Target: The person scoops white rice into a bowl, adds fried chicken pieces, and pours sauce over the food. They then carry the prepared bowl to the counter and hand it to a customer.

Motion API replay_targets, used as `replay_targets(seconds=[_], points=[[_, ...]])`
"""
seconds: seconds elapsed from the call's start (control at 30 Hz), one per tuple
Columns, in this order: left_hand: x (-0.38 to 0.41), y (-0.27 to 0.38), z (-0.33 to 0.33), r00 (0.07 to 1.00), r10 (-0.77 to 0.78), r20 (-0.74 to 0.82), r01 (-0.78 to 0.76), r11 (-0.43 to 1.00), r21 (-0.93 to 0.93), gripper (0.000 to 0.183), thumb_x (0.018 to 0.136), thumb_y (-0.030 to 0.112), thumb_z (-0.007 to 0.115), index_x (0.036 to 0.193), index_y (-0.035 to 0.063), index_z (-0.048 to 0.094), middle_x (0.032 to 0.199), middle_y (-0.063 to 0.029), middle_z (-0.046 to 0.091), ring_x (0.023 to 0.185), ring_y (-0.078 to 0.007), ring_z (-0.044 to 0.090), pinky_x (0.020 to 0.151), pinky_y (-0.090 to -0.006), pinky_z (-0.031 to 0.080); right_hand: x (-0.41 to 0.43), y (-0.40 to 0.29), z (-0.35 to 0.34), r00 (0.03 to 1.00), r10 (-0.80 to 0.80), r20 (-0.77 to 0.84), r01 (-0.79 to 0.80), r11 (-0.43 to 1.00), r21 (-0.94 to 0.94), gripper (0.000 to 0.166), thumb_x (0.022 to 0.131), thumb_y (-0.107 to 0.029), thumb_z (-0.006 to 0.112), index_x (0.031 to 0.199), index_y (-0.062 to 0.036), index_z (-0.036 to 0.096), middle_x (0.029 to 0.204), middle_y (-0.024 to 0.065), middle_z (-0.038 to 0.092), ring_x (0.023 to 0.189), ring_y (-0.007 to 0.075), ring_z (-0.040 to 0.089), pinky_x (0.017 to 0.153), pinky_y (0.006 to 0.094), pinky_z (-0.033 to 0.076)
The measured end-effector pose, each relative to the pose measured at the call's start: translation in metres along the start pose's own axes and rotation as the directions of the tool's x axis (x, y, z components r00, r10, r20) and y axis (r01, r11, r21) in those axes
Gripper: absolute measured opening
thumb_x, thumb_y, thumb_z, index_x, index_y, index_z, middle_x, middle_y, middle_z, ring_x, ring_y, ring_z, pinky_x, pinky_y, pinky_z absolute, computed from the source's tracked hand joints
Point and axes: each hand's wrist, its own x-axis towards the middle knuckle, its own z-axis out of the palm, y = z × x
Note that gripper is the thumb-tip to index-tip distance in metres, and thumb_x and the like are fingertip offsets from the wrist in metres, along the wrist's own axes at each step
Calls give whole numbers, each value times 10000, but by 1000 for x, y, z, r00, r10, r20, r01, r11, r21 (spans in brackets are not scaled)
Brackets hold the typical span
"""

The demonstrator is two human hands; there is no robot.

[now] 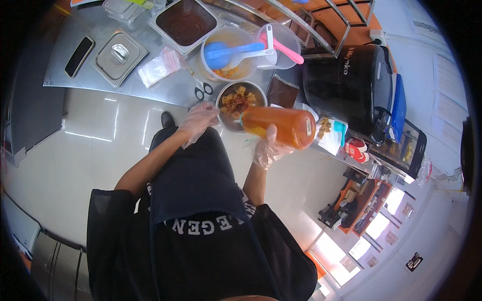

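A steel bowl (225,119) holds pieces of fried food (238,101) topped with reddish-brown sauce. My left hand (199,119), in a clear plastic glove, grips the bowl's left rim. In my right hand (270,148), also gloved, is a large squeeze bottle (280,126) of orange-brown liquid. The bottle lies nearly sideways, its nozzle end over the right part of the bowl. Black-handled scissors (203,90) rest on the steel table (150,92) just beyond my left hand.
Behind the bowl stand a plastic tub (206,71) with a blue scoop (218,54) and a steel pan (158,26) of dark sauce. Leftward are plastic bags (160,69), a lidded steel container (119,56) and a phone (79,56). A black Miyako appliance (339,82) stands right, under a metal rack (340,37).
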Motion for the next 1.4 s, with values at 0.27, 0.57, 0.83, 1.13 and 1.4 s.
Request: replay_targets(seconds=[0.27, 0.57, 0.83, 1.13, 1.4], points=[[24, -16, -6, 999, -30, -19, 32, 995, 99, 232, 990, 210, 601, 1097, 8, 566, 1001, -82, 604, 922, -172, 637, 867, -316, 555, 16, -5, 22, 997, -27, -74, 37, 991, 130, 645, 828, -198, 799, 1331, 22, 462, 1232, 143, 597, 1074, 256, 619, 962, 363, 526], [9, -4, -3, 999, -31, -35, 33, 997, 74, 268, 1004, 239, 586, 1123, 0, 557, 1077, -94, 586, 928, -166, 642, 875, -310, 569, 27, -7, 7, 1000, 5, -2, -4, 986, 165, 583, 871, -233, 775, 1308, 21, 484, 1196, 146, 607, 1050, 243, 628, 917, 365, 551], [13, -10, -5, 1000, 10, -19, -8, 997, 79, 263, 1013, 242, 578, 1133, 10, 549, 1053, -79, 576, 960, -171, 644, 869, -309, 573, 26, -2, 7, 1000, 1, 3, -1, 979, 204, 494, 891, -136, 747, 1297, 20, 513, 1199, 143, 615, 1062, 235, 624, 934, 360, 540], [12, -3, -5, 999, -24, -21, 26, 996, 86, 233, 1013, 213, 566, 1111, 3, 542, 1021, -85, 572, 916, -172, 661, 879, -305, 583, 34, -23, 4, 1000, 12, 11, -13, 993, 115, 507, 893, -123, 736, 1321, 2, 493, 1209, 126, 612, 1079, 236, 618, 959, 361, 528], [13, -6, -6, 999, -41, -6, 40, 997, -73, 233, 1026, 202, 542, 1115, -14, 543, 1020, -88, 579, 904, -181, 669, 862, -327, 588, 38, -90, -19, 990, -139, 15, 125, 926, 357, 869, 804, -360, 810, 1460, -35, 343, 1347, 165, 520, 1212, 290, 555, 1045, 424, 470]])
